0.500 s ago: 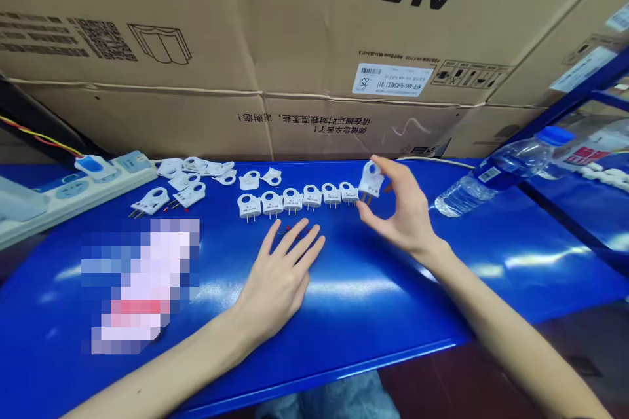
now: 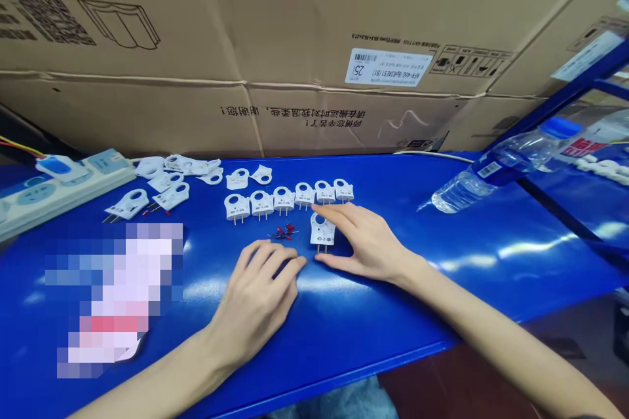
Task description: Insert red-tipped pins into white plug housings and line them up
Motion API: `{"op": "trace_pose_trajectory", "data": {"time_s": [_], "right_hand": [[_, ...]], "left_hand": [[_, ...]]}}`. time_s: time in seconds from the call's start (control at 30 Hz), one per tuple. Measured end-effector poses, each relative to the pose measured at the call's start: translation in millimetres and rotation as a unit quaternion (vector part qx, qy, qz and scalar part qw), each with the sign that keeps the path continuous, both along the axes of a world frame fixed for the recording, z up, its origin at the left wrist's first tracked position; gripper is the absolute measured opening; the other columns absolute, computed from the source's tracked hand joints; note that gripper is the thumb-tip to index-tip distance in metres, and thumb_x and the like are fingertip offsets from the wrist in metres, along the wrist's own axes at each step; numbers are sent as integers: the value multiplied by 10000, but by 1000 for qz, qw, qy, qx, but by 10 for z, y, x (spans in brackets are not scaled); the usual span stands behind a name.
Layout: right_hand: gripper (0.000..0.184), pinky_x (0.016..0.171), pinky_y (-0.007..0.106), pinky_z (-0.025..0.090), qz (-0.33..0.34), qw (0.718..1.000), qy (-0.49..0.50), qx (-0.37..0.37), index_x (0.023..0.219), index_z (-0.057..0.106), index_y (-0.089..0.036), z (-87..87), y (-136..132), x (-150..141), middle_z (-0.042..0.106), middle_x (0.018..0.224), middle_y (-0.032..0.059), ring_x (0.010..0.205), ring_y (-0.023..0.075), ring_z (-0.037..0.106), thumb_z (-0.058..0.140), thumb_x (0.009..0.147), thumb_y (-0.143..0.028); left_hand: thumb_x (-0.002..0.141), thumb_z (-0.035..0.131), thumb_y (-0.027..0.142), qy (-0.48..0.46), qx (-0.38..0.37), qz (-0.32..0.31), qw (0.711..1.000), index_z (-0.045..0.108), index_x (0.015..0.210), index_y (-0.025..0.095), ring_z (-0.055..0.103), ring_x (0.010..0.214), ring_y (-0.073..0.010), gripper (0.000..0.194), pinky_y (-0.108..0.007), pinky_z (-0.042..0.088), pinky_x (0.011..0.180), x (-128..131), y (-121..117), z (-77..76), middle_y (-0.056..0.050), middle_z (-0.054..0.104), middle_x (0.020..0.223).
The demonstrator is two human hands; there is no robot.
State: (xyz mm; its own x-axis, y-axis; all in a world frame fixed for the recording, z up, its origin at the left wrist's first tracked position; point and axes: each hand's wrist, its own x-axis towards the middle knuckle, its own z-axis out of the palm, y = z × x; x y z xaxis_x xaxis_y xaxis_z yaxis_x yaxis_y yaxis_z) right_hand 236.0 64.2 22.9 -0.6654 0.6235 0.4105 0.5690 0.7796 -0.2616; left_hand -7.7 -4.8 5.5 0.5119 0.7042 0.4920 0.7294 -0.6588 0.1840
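My right hand (image 2: 366,242) grips a white two-pin plug (image 2: 323,230) with a ring-shaped handle, thumb by its pins and index finger at the ring end. The pins point toward me. My left hand (image 2: 265,275) rests on the blue table, fingers loosely bent and holding nothing. Just beyond its fingertips lies a small heap of red parts with thin wire legs (image 2: 284,231). Behind both hands stands a row of several similar white plugs (image 2: 284,200), their pins facing me.
More white plug pieces (image 2: 167,173) lie loosely at the back left, beside a power strip (image 2: 73,186). A blurred pinkish object (image 2: 128,288) lies at left. A water bottle (image 2: 472,186) lies tilted at right. A large cardboard box (image 2: 295,46) walls off the back.
My right hand has brought the plug left and toward me, from the row's right end to in front of it. My left hand has drawn back slightly, its fingers now more bent.
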Motion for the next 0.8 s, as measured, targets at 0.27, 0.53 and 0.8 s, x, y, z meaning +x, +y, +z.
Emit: {"op": "trace_pose_trajectory", "data": {"time_s": [0.27,0.53,0.8], "right_hand": [[610,981,447,601,14,1000,-4,6,1499,486,-154,-44,-52,-40,622,1462,160,1250,289,659,657,996,-453],[600,1081,467,541,45,999,13,-9,1546,422,-162,-146,-99,-90,591,1506,152,1309,272,615,618,1030,-397],[596,978,446,571,56,995,65,43,1509,456,-135,-101,-106,-147,675,1404,131,1159,262,615,671,1001,-361]], "left_hand": [[1006,574,160,-17,-45,12,999,681,1068,190,614,971,-224,127,-371,454,802,-9,47,-39,-63,704,1057],[987,639,138,-132,-48,-8,990,666,1077,203,672,961,-165,114,-327,497,853,-20,55,10,-26,730,1064],[964,680,144,-209,-83,-33,974,673,1065,205,707,921,-148,118,-296,563,879,-12,85,62,-8,758,993]]}}
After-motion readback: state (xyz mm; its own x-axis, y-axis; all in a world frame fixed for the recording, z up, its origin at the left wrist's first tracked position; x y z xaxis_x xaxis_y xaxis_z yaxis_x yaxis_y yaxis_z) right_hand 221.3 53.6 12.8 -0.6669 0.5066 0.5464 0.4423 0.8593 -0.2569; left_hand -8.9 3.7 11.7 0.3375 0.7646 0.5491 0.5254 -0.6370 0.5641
